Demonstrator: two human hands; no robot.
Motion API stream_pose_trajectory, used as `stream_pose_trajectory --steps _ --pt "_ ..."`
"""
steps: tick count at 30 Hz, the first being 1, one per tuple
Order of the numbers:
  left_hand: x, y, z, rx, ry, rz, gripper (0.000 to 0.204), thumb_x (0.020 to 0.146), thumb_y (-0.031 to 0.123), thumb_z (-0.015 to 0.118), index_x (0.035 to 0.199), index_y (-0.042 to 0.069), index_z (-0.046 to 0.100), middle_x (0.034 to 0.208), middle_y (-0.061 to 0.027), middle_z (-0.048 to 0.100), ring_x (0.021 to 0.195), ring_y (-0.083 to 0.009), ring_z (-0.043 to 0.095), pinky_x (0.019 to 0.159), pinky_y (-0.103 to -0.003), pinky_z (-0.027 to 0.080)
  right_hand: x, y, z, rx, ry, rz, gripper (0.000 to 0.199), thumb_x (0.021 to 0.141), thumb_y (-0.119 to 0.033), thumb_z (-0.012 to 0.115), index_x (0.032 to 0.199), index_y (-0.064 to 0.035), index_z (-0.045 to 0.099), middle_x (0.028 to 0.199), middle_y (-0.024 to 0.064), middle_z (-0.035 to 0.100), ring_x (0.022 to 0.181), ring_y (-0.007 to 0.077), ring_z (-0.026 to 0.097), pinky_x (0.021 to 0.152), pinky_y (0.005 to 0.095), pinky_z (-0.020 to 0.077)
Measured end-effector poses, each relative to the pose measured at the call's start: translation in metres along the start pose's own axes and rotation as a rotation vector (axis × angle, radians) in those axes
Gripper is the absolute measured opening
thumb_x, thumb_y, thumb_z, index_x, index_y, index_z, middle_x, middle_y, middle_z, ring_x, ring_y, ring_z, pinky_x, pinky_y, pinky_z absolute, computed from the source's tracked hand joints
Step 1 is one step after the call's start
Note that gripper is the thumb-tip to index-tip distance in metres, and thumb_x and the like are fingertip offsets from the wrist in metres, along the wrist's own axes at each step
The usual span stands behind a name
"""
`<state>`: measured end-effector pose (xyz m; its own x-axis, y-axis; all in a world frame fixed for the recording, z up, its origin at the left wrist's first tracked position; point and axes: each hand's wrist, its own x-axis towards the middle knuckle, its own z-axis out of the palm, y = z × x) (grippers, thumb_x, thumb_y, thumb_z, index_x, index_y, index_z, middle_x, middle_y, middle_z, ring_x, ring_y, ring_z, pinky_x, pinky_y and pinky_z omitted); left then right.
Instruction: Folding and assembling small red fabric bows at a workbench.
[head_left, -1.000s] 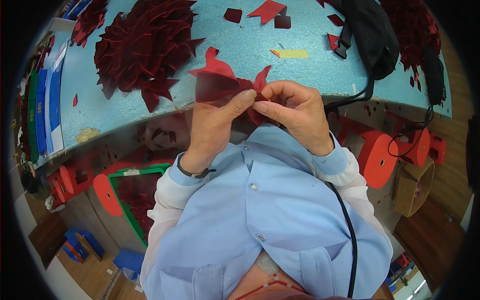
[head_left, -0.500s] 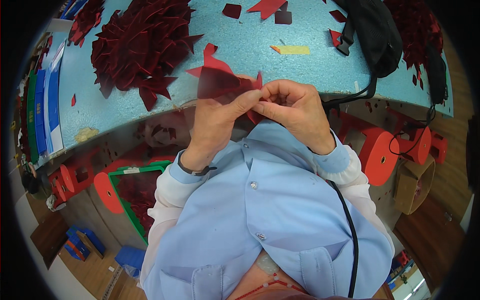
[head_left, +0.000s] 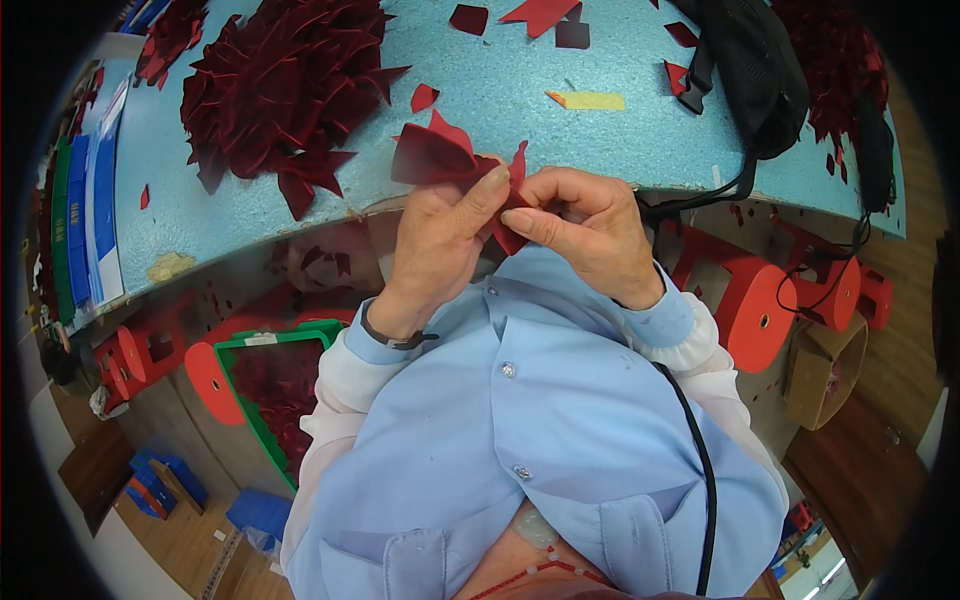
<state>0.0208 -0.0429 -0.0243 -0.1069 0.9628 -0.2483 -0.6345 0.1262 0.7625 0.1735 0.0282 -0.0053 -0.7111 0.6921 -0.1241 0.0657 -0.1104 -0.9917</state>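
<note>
In front of my chest, at the near edge of the blue table, I hold a dark red bow-like cloth piece [head_left: 432, 160] with pointed ends. My left hand [head_left: 437, 245] is closed on it, thumb pressed on top and fingers mostly hidden behind. My right hand [head_left: 597, 232] pinches the same piece close to its middle, thumb and forefinger near the left thumb. A small loose red scrap [head_left: 424, 97] lies on the table just beyond the cloth. To the left is a heap of similar dark red pieces [head_left: 275, 95].
Scraps and a yellow strip [head_left: 590, 101] lie on the blue table [head_left: 480, 80]. A black bag [head_left: 750, 80] with straps is at right, beside another red heap [head_left: 830, 60]. Below are red stools [head_left: 755, 310], a green crate [head_left: 250, 400] of red pieces and a cardboard box [head_left: 828, 370].
The cloth's blurred far end has folded down closer to my left hand, leaving the small scrap apart on the table. My right thumb and fingers have shifted slightly along the piece.
</note>
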Motion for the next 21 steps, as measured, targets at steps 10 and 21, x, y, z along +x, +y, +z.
stream_pose_trajectory --steps 10,21 --pt "0.001 0.002 -0.001 -0.173 -0.062 -0.131 0.023 0.093 0.016 0.051 0.102 -0.003 0.059 0.097 -0.0077 0.062 0.09 -0.0127 0.057 0.083 -0.027 0.046 0.002 0.008 0.001 -0.036 0.004 -0.214 0.013 0.077 -0.007 0.07 0.081 0.0012 0.061 0.071 0.0018 0.056 0.061 0.0066 0.046 0.053 0.0211 0.0357" --pt "0.003 0.02 -0.001 0.147 -0.056 -0.106 0.02 0.089 0.015 0.059 0.099 -0.003 0.061 0.093 -0.0054 0.063 0.084 -0.0105 0.058 0.075 -0.024 0.046 -0.003 0.003 -0.001 -0.174 0.013 -0.27 0.01 0.08 -0.007 0.066 0.085 0.0015 0.063 0.073 0.0027 0.059 0.064 0.0079 0.05 0.057 0.0213 0.0401"
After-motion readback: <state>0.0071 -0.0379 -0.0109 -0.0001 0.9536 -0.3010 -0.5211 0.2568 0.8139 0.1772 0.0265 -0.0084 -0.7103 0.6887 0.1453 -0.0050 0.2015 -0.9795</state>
